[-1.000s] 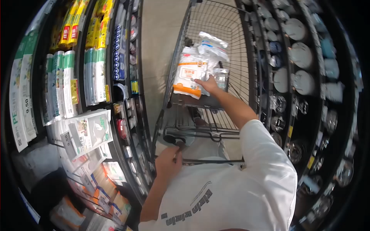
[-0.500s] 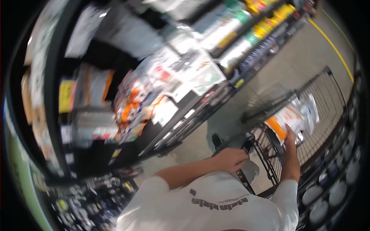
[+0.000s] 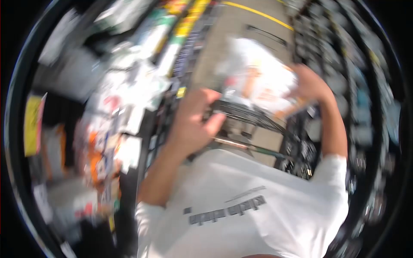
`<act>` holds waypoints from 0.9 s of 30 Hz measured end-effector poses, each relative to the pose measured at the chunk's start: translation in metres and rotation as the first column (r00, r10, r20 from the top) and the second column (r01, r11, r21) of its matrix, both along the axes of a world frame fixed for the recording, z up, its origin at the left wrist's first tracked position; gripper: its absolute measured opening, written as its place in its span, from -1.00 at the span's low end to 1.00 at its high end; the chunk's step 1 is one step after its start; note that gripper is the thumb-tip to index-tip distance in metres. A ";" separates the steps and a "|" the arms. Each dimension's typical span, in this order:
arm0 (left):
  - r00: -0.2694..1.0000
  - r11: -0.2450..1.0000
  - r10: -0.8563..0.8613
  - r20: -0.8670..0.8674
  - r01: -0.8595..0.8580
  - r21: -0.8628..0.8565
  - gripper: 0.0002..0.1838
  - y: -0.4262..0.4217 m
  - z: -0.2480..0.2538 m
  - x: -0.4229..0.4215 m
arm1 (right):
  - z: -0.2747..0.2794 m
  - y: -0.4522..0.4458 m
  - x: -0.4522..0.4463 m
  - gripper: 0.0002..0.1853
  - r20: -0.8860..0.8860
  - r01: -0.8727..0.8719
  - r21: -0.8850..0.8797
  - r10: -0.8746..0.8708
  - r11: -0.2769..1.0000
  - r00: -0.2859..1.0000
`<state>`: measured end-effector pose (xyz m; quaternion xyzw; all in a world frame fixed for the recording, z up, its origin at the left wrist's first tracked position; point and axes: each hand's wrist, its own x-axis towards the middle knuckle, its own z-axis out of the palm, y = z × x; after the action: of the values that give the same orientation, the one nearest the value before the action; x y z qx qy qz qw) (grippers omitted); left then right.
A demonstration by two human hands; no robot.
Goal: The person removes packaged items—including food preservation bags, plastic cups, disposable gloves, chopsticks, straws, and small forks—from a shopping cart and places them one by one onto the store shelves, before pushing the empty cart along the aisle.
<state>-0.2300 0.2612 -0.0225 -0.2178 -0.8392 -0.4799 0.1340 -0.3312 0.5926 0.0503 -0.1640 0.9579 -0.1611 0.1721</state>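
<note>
My right hand (image 3: 306, 86) grips the right side of a white and orange plastic package (image 3: 262, 77), which is raised over the shopping cart (image 3: 249, 116) and blurred by motion. My left hand (image 3: 195, 122) is to the left of the package, above the cart's near end, with thumb and fingers apart and nothing between them. The package hides much of the cart's basket.
Shelves on the left hold bagged goods (image 3: 103, 146) and wrapped rolls (image 3: 172, 56). Round white dishes (image 3: 335, 81) line the right shelves. A yellow line (image 3: 258, 14) crosses the floor ahead.
The package has risen out of the cart in my right hand, toward me. My left hand has come up from near my waist and opened. The view has swung left and back.
</note>
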 end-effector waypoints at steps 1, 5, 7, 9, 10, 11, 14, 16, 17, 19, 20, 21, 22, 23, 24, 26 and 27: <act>0.997 0.996 -0.082 -0.013 0.082 0.038 -0.31 0.001 0.017 -0.007 | 0.019 -0.017 0.001 -0.26 -0.021 -0.130 0.143 0.134 0.981 0.991; 0.965 0.891 -0.070 -0.252 -0.053 -0.451 0.03 -0.010 0.075 0.009 | 0.076 -0.121 0.023 -0.43 0.073 -0.519 0.224 0.517 0.825 0.853; 0.962 0.877 -0.080 -0.260 -0.056 -0.477 0.08 -0.016 0.072 0.015 | 0.088 -0.161 0.030 -0.44 0.103 -0.648 0.310 0.652 0.696 0.751; 0.911 0.949 0.120 0.394 0.012 -0.315 -0.04 -0.020 0.078 0.017 | 0.080 -0.185 0.017 -0.46 0.152 -0.714 0.379 0.721 0.589 0.675; 0.922 0.962 0.153 0.356 -0.055 -0.269 -0.06 -0.032 0.062 0.019 | 0.083 -0.204 0.019 -0.48 0.151 -0.726 0.451 0.758 0.519 0.635; 0.914 0.957 0.185 0.361 -0.083 -0.278 -0.06 -0.045 0.045 0.020 | 0.084 -0.218 0.017 -0.48 0.149 -0.745 0.441 0.778 0.500 0.610; 0.878 0.974 0.079 0.471 -0.169 0.152 -0.12 -0.084 0.007 0.023 | 0.063 -0.247 -0.001 -0.41 -0.195 -0.726 0.259 0.771 0.637 0.607; 0.840 0.938 0.172 0.514 -0.299 0.175 -0.12 -0.053 0.025 0.050 | 0.091 -0.195 0.000 -0.52 -0.486 -0.792 0.069 0.714 0.606 0.504; 0.802 0.896 0.174 0.571 -0.370 0.247 -0.11 -0.052 0.024 0.057 | 0.097 -0.186 -0.007 -0.63 -0.683 -0.825 -0.099 0.565 0.556 0.463; 0.810 0.843 0.165 0.563 -0.412 0.345 -0.09 -0.054 0.018 0.071 | 0.064 -0.175 -0.027 -0.42 -0.514 -0.636 -0.547 0.381 0.544 0.768; 0.830 0.797 0.129 0.543 -0.413 0.441 -0.08 -0.058 0.016 0.076 | 0.051 -0.174 -0.032 -0.42 -0.519 -0.653 -0.543 0.400 0.529 0.755; 0.853 0.744 0.086 0.514 -0.398 0.536 -0.08 -0.066 0.011 0.080 | 0.039 -0.175 -0.037 -0.46 -0.380 -0.621 -0.543 0.494 0.565 0.782; 0.838 0.700 0.058 0.543 -0.422 0.576 -0.07 -0.078 0.008 0.079 | 0.032 -0.184 -0.046 -0.48 -0.220 -0.581 -0.542 0.565 0.607 0.796; 0.838 0.697 0.069 0.541 -0.429 0.575 -0.07 -0.080 0.006 0.081 | 0.026 -0.185 -0.040 -0.55 -0.176 -0.585 -0.550 0.602 0.596 0.779; 0.843 0.678 0.068 0.534 -0.431 0.595 -0.06 -0.080 0.004 0.083 | 0.018 -0.188 -0.040 -0.59 -0.108 -0.539 -0.594 0.605 0.597 0.789; 0.837 0.651 0.067 0.543 -0.449 0.612 -0.05 -0.078 0.000 0.087 | 0.015 -0.191 -0.041 -0.62 -0.037 -0.493 -0.638 0.617 0.591 0.786; 0.833 0.648 0.078 0.548 -0.460 0.607 -0.05 -0.076 -0.001 0.090 | 0.017 -0.193 -0.041 -0.63 0.000 -0.451 -0.661 0.601 0.599 0.799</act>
<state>-0.1402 0.1856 -0.0235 0.1084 -0.6127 -0.7797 0.0705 -0.3720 0.3999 0.0672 -0.4692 0.7280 -0.4314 0.2526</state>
